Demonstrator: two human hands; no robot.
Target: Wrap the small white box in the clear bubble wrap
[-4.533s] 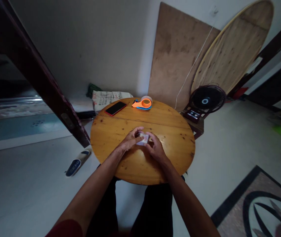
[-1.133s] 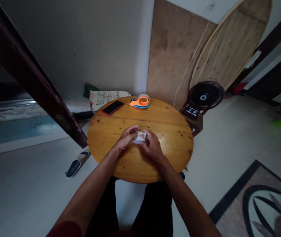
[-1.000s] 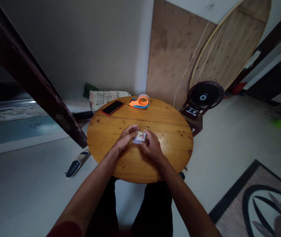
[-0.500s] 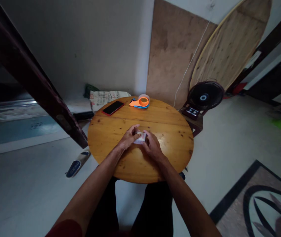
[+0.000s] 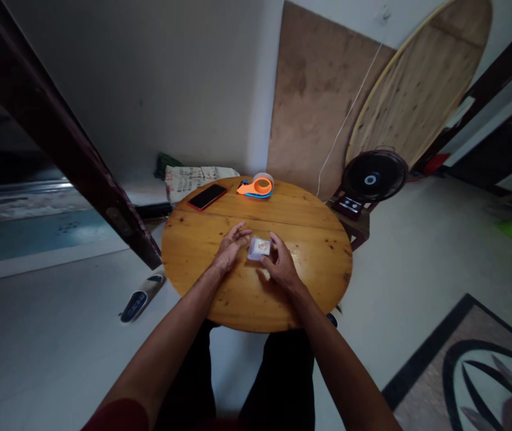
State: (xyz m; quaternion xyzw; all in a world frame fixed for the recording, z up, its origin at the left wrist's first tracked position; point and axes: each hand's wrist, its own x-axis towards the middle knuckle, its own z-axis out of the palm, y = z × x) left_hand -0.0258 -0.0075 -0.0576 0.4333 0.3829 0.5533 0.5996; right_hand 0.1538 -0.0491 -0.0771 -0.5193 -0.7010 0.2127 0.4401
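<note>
Item: one small clear packet (image 5: 257,251) with a printed top, over the near-middle part of a round wooden table (image 5: 314,239); from here I cannot tell whether it touches the wood.
Right hand (image 5: 284,268): thumb and fingers narrowed on the packet's right side, holding it.
Left hand (image 5: 227,250): fingers loosely spread, just beside the packet's left side; contact cannot be made out.
Far part of the table: one red-edged phone (image 5: 207,196), lying flat, screen dark; beside it, one orange tape dispenser (image 5: 248,188).
Beyond the table: one printed sack (image 5: 193,181); one dark fan (image 5: 358,178), to the right.
</note>
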